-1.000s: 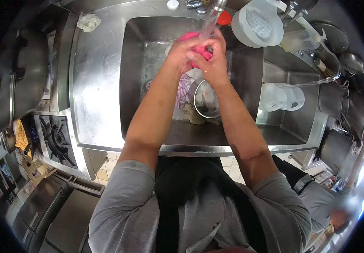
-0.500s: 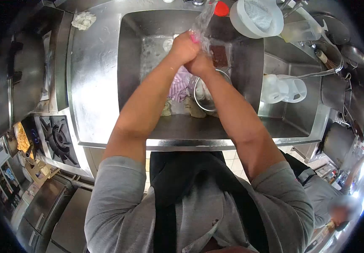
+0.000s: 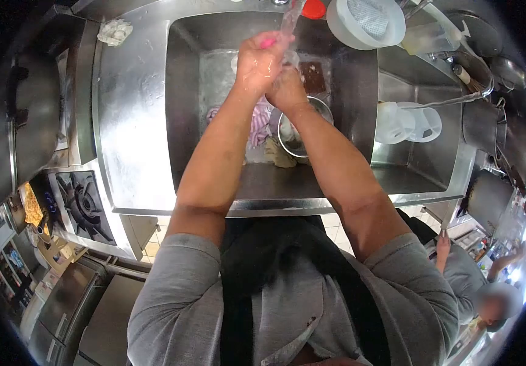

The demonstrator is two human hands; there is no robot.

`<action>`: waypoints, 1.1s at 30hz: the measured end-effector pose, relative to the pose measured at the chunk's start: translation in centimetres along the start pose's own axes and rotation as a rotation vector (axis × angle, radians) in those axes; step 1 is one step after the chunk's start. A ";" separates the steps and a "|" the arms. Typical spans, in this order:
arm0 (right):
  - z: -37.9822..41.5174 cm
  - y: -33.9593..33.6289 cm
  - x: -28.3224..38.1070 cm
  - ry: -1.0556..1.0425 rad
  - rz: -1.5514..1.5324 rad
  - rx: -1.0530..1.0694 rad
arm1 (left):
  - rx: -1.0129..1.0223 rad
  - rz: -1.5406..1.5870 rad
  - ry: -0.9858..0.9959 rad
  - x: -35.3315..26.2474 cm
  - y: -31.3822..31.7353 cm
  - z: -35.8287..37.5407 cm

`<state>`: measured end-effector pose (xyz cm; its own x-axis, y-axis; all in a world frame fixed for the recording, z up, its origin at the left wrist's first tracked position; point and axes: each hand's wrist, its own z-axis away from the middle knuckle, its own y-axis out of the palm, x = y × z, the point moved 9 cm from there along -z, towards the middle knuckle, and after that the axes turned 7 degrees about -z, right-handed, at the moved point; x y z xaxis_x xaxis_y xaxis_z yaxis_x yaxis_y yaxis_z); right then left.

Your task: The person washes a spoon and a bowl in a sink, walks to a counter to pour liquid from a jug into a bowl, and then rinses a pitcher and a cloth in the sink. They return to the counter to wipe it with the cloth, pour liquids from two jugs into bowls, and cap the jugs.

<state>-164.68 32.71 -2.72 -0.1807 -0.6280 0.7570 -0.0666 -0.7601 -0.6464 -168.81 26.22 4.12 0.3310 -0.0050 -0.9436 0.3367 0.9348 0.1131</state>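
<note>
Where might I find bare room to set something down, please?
Bare: steel counter left of the sink, in front of the crumpled white wad. Crowded: mid-sink, with left hand, right hand, striped cloth and round bowl.

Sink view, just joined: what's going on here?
A person has both bare hands over the metal sink, in or next to a stream of water. The left hand grips a pink item, mostly hidden by the fingers. The right hand is just below the stream; what it holds, if anything, can't be made out. Lower in the sink lie a striped cloth and a round metal container, partly hidden by the right forearm.
</note>
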 end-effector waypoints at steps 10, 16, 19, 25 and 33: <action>1.0 1.8 -2.1 0.172 0.153 0.303 | 0.343 -1.246 0.614 2.8 3.4 -1.6; 0.5 -5.4 2.2 0.000 -0.652 -0.175 | -0.134 -0.348 0.468 -1.1 -0.1 0.1; 0.5 -5.4 3.7 -0.164 -0.471 -0.175 | -0.020 0.038 0.216 -2.7 0.9 0.0; -0.9 -2.7 2.7 0.359 -1.176 0.121 | -0.165 -0.161 0.102 -1.9 -3.6 -9.1; 1.5 -2.0 3.7 0.454 -1.409 0.303 | 0.138 -0.318 -0.064 -2.5 -2.0 -15.9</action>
<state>-163.73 31.62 1.55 -0.4263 0.6830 0.5931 -0.2503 -0.7192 0.6482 -184.35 30.00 1.32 0.2431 -0.3148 -0.9175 0.5461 0.8262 -0.1388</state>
